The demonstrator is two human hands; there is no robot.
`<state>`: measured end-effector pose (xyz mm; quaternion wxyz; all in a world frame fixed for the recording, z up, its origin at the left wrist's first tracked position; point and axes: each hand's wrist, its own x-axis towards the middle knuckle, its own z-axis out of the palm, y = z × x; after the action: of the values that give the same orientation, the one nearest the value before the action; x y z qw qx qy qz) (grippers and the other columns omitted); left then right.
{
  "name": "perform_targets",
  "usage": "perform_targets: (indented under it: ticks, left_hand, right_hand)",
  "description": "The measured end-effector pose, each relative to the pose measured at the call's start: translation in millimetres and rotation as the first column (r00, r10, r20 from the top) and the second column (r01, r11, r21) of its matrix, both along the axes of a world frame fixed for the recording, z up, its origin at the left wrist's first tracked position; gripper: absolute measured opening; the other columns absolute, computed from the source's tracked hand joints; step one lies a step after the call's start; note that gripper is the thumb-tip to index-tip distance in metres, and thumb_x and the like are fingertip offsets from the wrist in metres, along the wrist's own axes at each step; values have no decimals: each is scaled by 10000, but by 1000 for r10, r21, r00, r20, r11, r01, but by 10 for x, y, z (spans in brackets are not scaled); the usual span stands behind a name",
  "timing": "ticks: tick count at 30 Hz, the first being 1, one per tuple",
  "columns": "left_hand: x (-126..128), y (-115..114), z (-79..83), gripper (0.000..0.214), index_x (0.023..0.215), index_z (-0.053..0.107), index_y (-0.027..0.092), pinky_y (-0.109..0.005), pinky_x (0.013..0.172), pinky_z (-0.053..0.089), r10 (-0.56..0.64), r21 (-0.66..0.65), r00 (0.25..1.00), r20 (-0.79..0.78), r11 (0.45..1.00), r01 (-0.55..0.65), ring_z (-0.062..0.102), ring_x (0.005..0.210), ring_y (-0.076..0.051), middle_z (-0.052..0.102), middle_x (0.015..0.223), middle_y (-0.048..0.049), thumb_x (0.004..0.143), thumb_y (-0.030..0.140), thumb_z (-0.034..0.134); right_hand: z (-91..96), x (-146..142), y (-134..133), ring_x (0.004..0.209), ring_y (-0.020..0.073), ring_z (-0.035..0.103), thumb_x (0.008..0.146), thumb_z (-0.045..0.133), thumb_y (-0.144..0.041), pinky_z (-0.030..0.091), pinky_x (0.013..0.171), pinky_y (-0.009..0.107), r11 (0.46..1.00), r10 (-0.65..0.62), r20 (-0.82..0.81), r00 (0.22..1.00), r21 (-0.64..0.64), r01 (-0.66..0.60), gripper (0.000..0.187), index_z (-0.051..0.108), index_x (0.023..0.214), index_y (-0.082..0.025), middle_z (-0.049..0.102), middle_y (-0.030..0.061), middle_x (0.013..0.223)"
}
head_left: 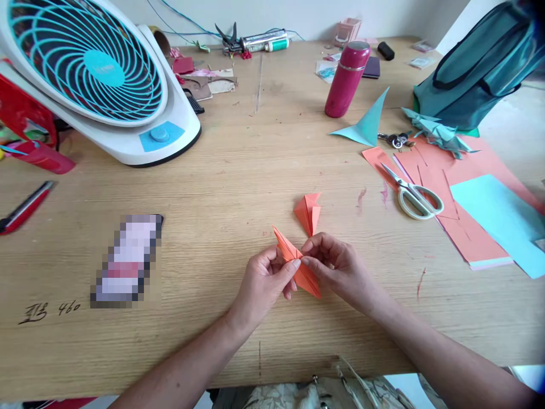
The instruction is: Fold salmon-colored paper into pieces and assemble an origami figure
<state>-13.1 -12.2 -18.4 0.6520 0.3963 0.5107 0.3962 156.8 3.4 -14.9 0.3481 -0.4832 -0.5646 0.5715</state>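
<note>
Between both hands is a piece of folded orange paper, creased into long pointed flaps. My left hand grips its left side, the thumb pressed on top near the middle. From the other side, my right hand pinches the paper at its centre with thumb and forefinger, close to the left thumb. Parts of the paper are covered by the fingers. Just beyond the hands, a second folded orange paper piece lies on the wooden table.
A fan and a phone are at left, with a red utility knife. Scissors rest on orange sheets at right, near a blue sheet. Behind stand a magenta bottle and a teal bag.
</note>
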Motion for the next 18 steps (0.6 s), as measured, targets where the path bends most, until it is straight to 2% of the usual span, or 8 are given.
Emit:
perform_targets:
  ticks: [4, 7, 9, 11, 13, 15, 17, 18]
  left_hand:
    - [-20, -19, 33, 264, 804, 619, 153, -194, 419, 480, -23, -57, 999, -32, 998, 21, 585, 469, -106, 618, 556, 23, 787, 382, 748]
    - [-81, -33, 47, 251, 865, 612, 150, -206, 432, 507, -95, -94, 992, -81, 992, 87, 671, 576, -145, 657, 679, -1, 783, 354, 732]
    - [-136, -53, 42, 253, 937, 563, 169, -216, 445, 517, -116, -99, 981, -155, 990, 102, 701, 625, -164, 666, 740, 3, 797, 320, 710]
    - [-194, -92, 23, 294, 1046, 498, 200, -227, 480, 523, -99, -43, 950, -297, 995, 90, 701, 632, -162, 657, 751, 28, 826, 270, 680]
    - [-251, -148, -4, 396, 1157, 443, 221, -240, 541, 522, -40, 93, 860, -508, 990, 102, 675, 622, -145, 635, 752, 52, 839, 217, 679]
    - [-303, -207, -30, 526, 1257, 403, 221, -255, 586, 514, 90, 273, 709, -699, 951, 148, 640, 627, -129, 636, 842, 30, 831, 182, 709]
    - [-347, -252, -42, 571, 1308, 397, 216, -281, 635, 526, 249, 448, 571, -782, 861, 238, 644, 705, -143, 640, 995, -33, 840, 169, 721]
    - [-365, -265, -41, 519, 1296, 428, 214, -296, 674, 539, 308, 519, 526, -793, 794, 318, 653, 765, -160, 639, 1042, -59, 860, 161, 704]
  right_hand:
    - [21, 18, -22, 578, 108, 464, 905, 651, -315, 365, 525, 236, 996, 13, 134, 991, 89, -25, 165, 587, 808, -198, 546, -33, 646]
    - [-1, 29, -44, 570, 108, 476, 903, 623, -251, 365, 520, 238, 993, 47, 189, 981, 101, -67, 98, 599, 821, -201, 567, -31, 655]
    - [-24, 28, -53, 584, 114, 494, 892, 620, -207, 379, 547, 247, 983, 68, 254, 965, 147, -108, 66, 607, 828, -203, 587, -25, 676]
    - [-44, 23, -54, 617, 125, 515, 870, 624, -146, 393, 608, 265, 954, 82, 354, 931, 241, -176, 89, 606, 806, -205, 603, -18, 691]
    - [-59, 19, -47, 666, 141, 534, 854, 629, -97, 398, 682, 288, 907, 81, 444, 892, 338, -251, 132, 599, 779, -201, 619, -9, 710]
    - [-71, 21, -36, 701, 151, 547, 867, 626, -81, 395, 729, 300, 866, 92, 494, 864, 389, -315, 142, 603, 785, -195, 636, 2, 737]
    - [-82, 26, -25, 722, 156, 558, 891, 617, -84, 392, 738, 297, 839, 105, 520, 848, 411, -356, 133, 615, 811, -190, 643, 14, 771]
    - [-86, 27, -20, 736, 158, 565, 901, 611, -83, 391, 738, 294, 830, 109, 532, 840, 416, -371, 132, 622, 823, -189, 644, 19, 792]
